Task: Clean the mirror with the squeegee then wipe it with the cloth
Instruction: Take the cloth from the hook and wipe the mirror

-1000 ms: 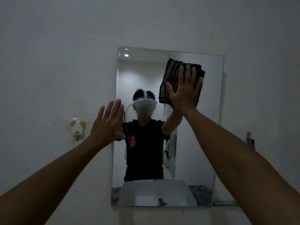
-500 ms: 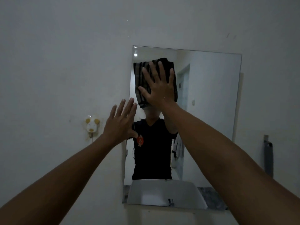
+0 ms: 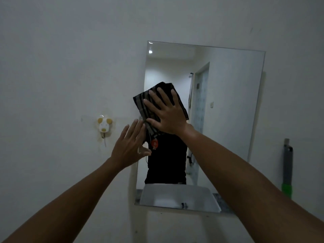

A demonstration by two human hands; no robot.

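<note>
On the white wall ahead of me hangs the frameless mirror (image 3: 228,102), taller than it is wide. My right hand (image 3: 168,118) lies flat against its left half at about mid-height, fingers (image 3: 164,97) straight and spread, pressing the dark striped cloth (image 3: 140,104) onto the glass. The cloth is folded; one corner of it overlaps the mirror's left edge, and its lower end hangs below my palm. Nothing is curled round it: the open palm alone pins it to the surface.

My left hand (image 3: 130,146) is raised at the mirror's left edge, just below and left of the cloth. Its fingers are straight and slightly fanned, holding nothing; the fingertips lie close to the cloth's lower corner, but I cannot tell whether they touch it. The thumb points right, across the mirror's edge.

The squeegee (image 3: 287,169) hangs upright against the wall to the right of the mirror, well apart from both hands, grey above with a green section at its lower end.

Left of the mirror, a small white and yellow animal-shaped hook (image 3: 103,126) is fixed to the wall. The mirror's lower part reflects a white basin (image 3: 177,197).
</note>
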